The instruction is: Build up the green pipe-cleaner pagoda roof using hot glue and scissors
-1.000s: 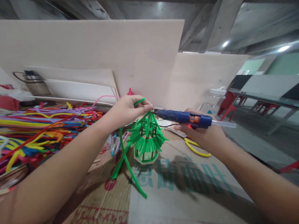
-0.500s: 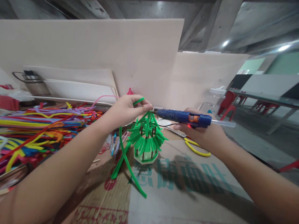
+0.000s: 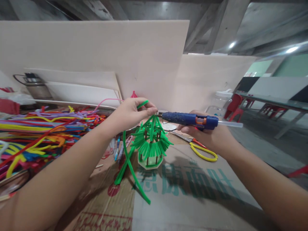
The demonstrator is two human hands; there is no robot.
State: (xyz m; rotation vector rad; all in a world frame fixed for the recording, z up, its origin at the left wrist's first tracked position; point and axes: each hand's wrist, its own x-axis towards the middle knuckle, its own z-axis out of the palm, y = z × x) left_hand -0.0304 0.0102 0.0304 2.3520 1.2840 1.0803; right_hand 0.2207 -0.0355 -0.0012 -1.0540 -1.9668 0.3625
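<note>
A small green pavilion model (image 3: 152,148), made of pipe cleaners on brown posts and a pale eight-sided base, stands at the centre. My left hand (image 3: 134,112) pinches a green pipe cleaner (image 3: 142,104) just above the model's peak; its fingertips touch or nearly touch the top. My right hand (image 3: 211,134) is wrapped round a blue glue gun (image 3: 183,118), with a clear glue stick (image 3: 231,124) sticking out of its back. The gun's nozzle points left at the peak, close to my left fingertips. Loose green pipe cleaners (image 3: 131,165) lie left of the model.
Many coloured pipe cleaners (image 3: 48,128) are heaped at the left. Yellow-handled scissors (image 3: 203,152) lie under my right hand. Pens (image 3: 117,148) lie behind the green strips. A clear plastic jar (image 3: 220,102) stands back right, a dark bottle (image 3: 36,86) back left. A white board (image 3: 91,51) rises behind.
The glue gun's back end has tipped slightly, and my right hand has shifted a little, showing more of the scissors. My left hand and the model keep their place.
</note>
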